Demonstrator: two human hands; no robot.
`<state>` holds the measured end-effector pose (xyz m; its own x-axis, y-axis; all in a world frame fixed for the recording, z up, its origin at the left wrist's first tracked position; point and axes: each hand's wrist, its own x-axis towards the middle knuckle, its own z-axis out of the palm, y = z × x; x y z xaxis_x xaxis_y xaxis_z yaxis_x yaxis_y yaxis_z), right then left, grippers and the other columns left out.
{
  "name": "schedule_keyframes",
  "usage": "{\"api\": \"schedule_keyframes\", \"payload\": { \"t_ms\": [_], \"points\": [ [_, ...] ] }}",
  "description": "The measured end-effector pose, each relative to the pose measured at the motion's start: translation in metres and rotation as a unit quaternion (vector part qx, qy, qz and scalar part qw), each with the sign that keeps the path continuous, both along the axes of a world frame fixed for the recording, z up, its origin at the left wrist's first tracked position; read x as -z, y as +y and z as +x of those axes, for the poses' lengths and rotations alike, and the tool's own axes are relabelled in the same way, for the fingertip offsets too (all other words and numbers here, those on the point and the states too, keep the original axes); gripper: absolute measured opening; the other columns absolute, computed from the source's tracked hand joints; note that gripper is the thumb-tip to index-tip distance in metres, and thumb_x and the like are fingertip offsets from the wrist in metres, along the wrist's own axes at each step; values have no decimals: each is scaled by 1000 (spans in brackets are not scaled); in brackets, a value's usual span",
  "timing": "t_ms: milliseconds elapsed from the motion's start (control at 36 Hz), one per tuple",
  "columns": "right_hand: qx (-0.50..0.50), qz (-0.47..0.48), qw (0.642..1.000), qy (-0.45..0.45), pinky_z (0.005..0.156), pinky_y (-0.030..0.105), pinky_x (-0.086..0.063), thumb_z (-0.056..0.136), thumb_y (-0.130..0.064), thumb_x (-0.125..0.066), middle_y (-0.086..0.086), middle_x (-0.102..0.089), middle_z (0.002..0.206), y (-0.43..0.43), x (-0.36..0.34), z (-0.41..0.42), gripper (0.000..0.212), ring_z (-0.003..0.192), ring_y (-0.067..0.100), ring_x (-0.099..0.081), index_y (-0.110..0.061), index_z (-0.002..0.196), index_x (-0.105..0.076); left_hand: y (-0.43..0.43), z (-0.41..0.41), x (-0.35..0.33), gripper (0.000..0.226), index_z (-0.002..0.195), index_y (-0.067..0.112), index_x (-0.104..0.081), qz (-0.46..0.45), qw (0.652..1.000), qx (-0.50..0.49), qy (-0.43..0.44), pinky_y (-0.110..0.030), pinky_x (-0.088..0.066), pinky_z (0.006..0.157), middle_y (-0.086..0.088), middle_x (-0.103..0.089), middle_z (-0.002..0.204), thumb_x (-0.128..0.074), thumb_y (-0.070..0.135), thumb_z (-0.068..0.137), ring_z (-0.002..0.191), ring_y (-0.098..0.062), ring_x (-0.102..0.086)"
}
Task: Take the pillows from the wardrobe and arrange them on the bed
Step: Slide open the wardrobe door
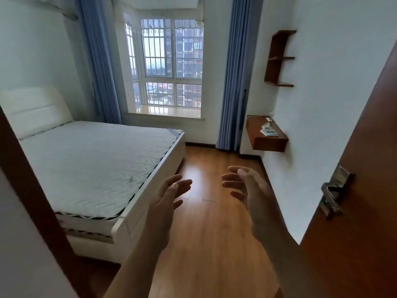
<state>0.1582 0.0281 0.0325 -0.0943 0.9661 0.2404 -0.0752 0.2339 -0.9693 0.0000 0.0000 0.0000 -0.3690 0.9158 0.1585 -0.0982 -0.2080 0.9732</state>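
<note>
A bed [150, 216] with a bare white quilted mattress and a white padded headboard [36, 110] fills the left half of the room. No pillow lies on it, and no wardrobe shows in the head view. My left hand [169, 196] and my right hand [247, 188] are raised in front of me over the wooden floor, palms facing each other, fingers apart, holding nothing. The left hand hovers just off the bed's foot corner.
I stand in a doorway: a brown door frame [32, 190] at left, an open brown door [365, 190] with a metal handle [333, 192] at right. A wall-mounted wooden desk [266, 136] with small items, wall shelves [279, 59], a window [169, 67], blue curtains [234, 82]. Wooden floor [210, 233] runs between bed and wall.
</note>
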Motion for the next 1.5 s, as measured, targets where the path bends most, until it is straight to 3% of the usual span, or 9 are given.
{"api": "schedule_keyframes", "payload": {
  "t_ms": [222,389,611,917,1250,1389,1500],
  "points": [
    [-44,-21,999,12,81,35,-48,94,-19,-37,-1,-69,88,31,22,-34,23,82,12,-66,-18,94,-60,11,-31,14,26,99,23,-61,-6,999,-46,-22,-31,-43,82,4,-73,95,-38,13,94,93,-7,-66],
    [-68,-45,997,11,79,36,-48,93,-18,-39,-6,-70,79,65,39,-75,22,74,8,-66,-18,91,-61,39,-70,26,25,95,20,-62,-19,995,-89,-51,-27,-44,73,6,-74,82,-39,10,93,90,-10,-66],
    [-92,-50,994,13,79,36,-46,93,-18,-39,-1,-70,84,138,44,-151,22,78,11,-65,-16,93,-61,107,-145,39,25,94,23,-62,-33,993,-110,-15,-34,-46,84,8,-75,86,-39,12,93,88,-8,-68],
    [-124,-41,990,43,86,42,-46,93,-17,-38,1,-70,83,239,23,-279,24,79,15,-65,-17,90,-62,199,-264,5,25,96,21,-61,14,990,-138,24,-30,-46,79,8,-75,88,-39,11,94,90,-7,-68],
    [-231,-34,971,54,70,28,-45,92,-16,-40,2,-70,84,336,30,-398,23,75,12,-66,-14,92,-63,267,-360,15,25,98,21,-60,7,972,-234,12,-30,-45,78,7,-74,93,-38,12,95,91,-7,-68],
    [-294,-30,954,55,69,27,-46,92,-15,-39,-4,-71,77,395,32,-457,24,73,10,-66,-17,88,-63,311,-405,18,28,96,25,-61,9,955,-297,19,-32,-45,80,9,-74,92,-36,12,95,92,-7,-67],
    [-355,-20,933,51,73,28,-49,93,-17,-38,-2,-71,82,437,25,-508,25,78,12,-67,-16,91,-63,342,-442,13,29,98,22,-61,11,932,-361,13,-34,-46,83,9,-74,92,-34,11,96,92,-7,-67]
  ]
}}
